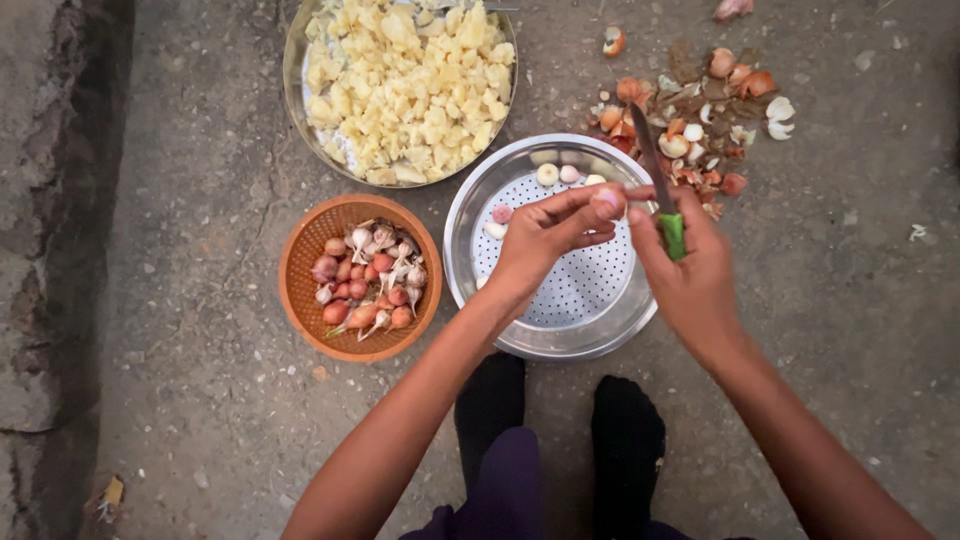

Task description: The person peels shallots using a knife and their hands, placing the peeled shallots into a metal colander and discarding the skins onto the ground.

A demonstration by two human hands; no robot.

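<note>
We see a rough grey concrete floor (200, 180). Directly on it rest an orange woven basket (300, 290), a perforated steel colander (480, 200), a metal bowl (292, 75) beside both, and a heap of peelings (700, 110).

A single head-worn camera looks almost straight down at the rough grey concrete floor (180, 200), close enough that both forearms enter from the bottom edge and fill the lower half. The view faces forward past the person's dark-socked feet (625, 440) at bottom centre; the round metal bowl of pale yellow chunks (400, 85) is cut off by the upper edge.
</note>
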